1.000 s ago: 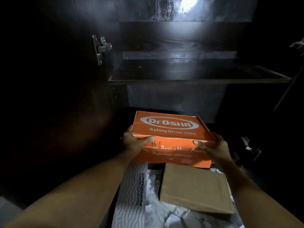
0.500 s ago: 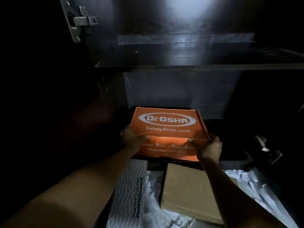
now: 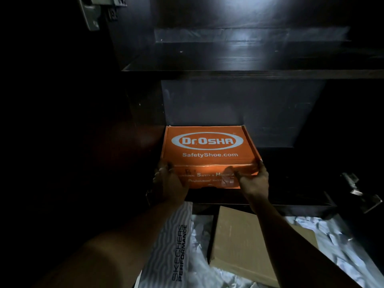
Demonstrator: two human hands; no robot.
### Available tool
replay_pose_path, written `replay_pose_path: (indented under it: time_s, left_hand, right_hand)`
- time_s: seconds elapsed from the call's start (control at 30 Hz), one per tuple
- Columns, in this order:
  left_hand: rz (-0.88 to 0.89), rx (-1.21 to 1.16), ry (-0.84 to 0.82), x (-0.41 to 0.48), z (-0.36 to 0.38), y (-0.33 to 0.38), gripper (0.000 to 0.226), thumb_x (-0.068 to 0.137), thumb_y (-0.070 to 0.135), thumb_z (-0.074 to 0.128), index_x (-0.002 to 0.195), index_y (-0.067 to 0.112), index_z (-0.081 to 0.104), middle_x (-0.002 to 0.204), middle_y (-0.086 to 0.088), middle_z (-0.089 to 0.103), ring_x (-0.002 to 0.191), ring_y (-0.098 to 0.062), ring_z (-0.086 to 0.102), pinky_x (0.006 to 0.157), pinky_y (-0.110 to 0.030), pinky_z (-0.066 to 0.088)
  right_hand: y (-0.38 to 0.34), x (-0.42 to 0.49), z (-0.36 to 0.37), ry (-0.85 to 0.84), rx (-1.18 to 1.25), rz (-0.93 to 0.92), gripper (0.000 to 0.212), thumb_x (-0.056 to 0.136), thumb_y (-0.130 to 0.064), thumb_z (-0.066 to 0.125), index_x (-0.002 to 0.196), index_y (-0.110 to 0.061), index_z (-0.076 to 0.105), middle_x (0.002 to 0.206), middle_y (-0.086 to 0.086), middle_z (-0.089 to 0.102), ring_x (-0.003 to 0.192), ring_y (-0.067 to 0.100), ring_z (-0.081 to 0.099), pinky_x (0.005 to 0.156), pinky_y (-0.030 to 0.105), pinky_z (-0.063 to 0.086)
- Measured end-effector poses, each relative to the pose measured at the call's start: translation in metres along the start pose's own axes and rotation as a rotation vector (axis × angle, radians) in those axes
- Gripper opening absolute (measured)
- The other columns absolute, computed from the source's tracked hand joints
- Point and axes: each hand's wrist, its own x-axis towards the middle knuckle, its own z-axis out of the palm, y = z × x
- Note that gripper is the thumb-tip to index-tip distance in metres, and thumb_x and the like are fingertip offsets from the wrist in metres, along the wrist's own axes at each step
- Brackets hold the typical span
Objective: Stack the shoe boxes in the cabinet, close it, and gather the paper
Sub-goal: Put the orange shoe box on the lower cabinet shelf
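Dark cabinet (image 3: 239, 73) shelving fills the view, and the orange shoe box (image 3: 207, 150) sits on its lower shelf against the left wall. The left hand (image 3: 168, 181) and right hand (image 3: 252, 181) curl closed around the box's front corners. Best to push it squarely back, leaving its lid level for stacking the grey box (image 3: 172, 242) and brown box (image 3: 243, 244) lying amid white paper (image 3: 332, 242) below the cabinet.
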Motion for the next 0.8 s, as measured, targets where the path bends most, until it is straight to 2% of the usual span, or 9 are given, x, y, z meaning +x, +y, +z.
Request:
replay_pose_path:
  time_s: [0.1, 0.2, 0.33, 0.4, 0.5, 0.57, 0.63, 0.7, 0.8]
  left_hand:
    - [-0.021, 0.034, -0.046, 0.0, -0.01, 0.005, 0.078, 0.08, 0.045, 0.067, 0.146, 0.011, 0.042, 0.151, -0.012, 0.031, 0.127, -0.039, 0.046, 0.105, -0.052, 0.043]
    - [-0.003, 0.0, -0.077, -0.001, -0.016, 0.003, 0.089, 0.082, 0.045, 0.07, 0.153, 0.011, 0.028, 0.157, -0.01, 0.022, 0.129, -0.039, 0.047, 0.105, -0.052, 0.044]
    - [-0.005, -0.075, -0.17, 0.005, -0.024, 0.005, 0.098, 0.075, 0.043, 0.078, 0.152, 0.008, 0.029, 0.158, -0.012, 0.024, 0.134, -0.039, 0.042, 0.11, -0.052, 0.04]
    - [-0.038, -0.138, -0.194, 0.006, -0.031, 0.012, 0.104, 0.069, 0.05, 0.079, 0.15, 0.008, 0.032, 0.156, -0.015, 0.03, 0.137, -0.04, 0.039, 0.112, -0.053, 0.036]
    - [-0.037, -0.14, -0.214, 0.003, -0.04, 0.024, 0.122, 0.051, 0.076, 0.06, 0.15, 0.01, 0.032, 0.154, -0.017, 0.034, 0.144, -0.038, 0.027, 0.118, -0.054, 0.024]
    - [0.03, -0.124, -0.257, -0.01, -0.058, 0.043, 0.122, 0.058, 0.078, 0.06, 0.152, 0.008, 0.026, 0.156, -0.018, 0.029, 0.147, -0.035, 0.02, 0.121, -0.048, 0.017]
    - [0.066, -0.066, -0.258, -0.023, -0.076, 0.062, 0.111, 0.075, 0.06, 0.073, 0.155, 0.007, 0.017, 0.161, -0.016, 0.018, 0.151, -0.03, 0.013, 0.121, -0.038, 0.013]
    - [0.115, -0.029, -0.249, -0.034, -0.091, 0.078, 0.106, 0.08, 0.055, 0.072, 0.156, 0.008, 0.014, 0.163, -0.012, 0.016, 0.151, -0.027, 0.013, 0.121, -0.037, 0.016]
    - [0.236, -0.029, -0.293, -0.066, -0.116, 0.104, 0.106, 0.081, 0.058, 0.069, 0.156, 0.007, 0.014, 0.163, -0.013, 0.016, 0.151, -0.026, 0.014, 0.122, -0.035, 0.019]
  right_hand:
    - [0.001, 0.0, 0.003, -0.012, -0.022, 0.01, 0.107, 0.064, -0.042, 0.088, 0.152, -0.028, 0.029, 0.149, 0.008, 0.036, 0.131, 0.034, 0.047, 0.101, 0.056, 0.048]
    - [0.004, 0.002, 0.0, -0.063, -0.024, -0.009, 0.104, 0.059, -0.051, 0.086, 0.147, -0.031, 0.034, 0.141, 0.006, 0.048, 0.124, 0.029, 0.054, 0.097, 0.053, 0.052]
    - [-0.006, -0.001, -0.018, -0.226, -0.073, -0.027, 0.075, 0.082, -0.023, 0.078, 0.145, -0.03, 0.038, 0.124, -0.006, 0.059, 0.115, 0.02, 0.06, 0.096, 0.046, 0.052]
    - [-0.016, -0.009, -0.028, -0.203, -0.13, -0.022, 0.083, 0.083, -0.026, 0.078, 0.15, -0.029, 0.03, 0.13, -0.001, 0.058, 0.119, 0.024, 0.058, 0.099, 0.047, 0.049]
    - [-0.035, -0.029, -0.045, -0.133, -0.17, -0.006, 0.092, 0.085, -0.028, 0.076, 0.156, -0.022, 0.018, 0.138, 0.008, 0.057, 0.126, 0.027, 0.056, 0.1, 0.038, 0.043]
    - [-0.054, -0.043, -0.06, -0.079, -0.2, 0.008, 0.092, 0.087, -0.024, 0.075, 0.157, -0.013, 0.016, 0.143, 0.013, 0.054, 0.131, 0.029, 0.052, 0.101, 0.032, 0.04]
    - [-0.066, -0.058, -0.075, -0.052, -0.241, -0.012, 0.086, 0.085, -0.022, 0.076, 0.154, -0.009, 0.026, 0.139, 0.013, 0.057, 0.125, 0.026, 0.055, 0.093, 0.026, 0.04]
    - [-0.073, -0.075, -0.093, -0.044, -0.285, -0.03, 0.072, 0.081, -0.017, 0.079, 0.143, -0.011, 0.044, 0.123, 0.008, 0.066, 0.109, 0.02, 0.061, 0.085, 0.021, 0.042]
    - [-0.079, -0.104, -0.135, -0.017, -0.331, -0.057, 0.065, 0.07, -0.026, 0.083, 0.127, -0.017, 0.055, 0.117, 0.002, 0.07, 0.106, 0.02, 0.066, 0.093, 0.025, 0.05]
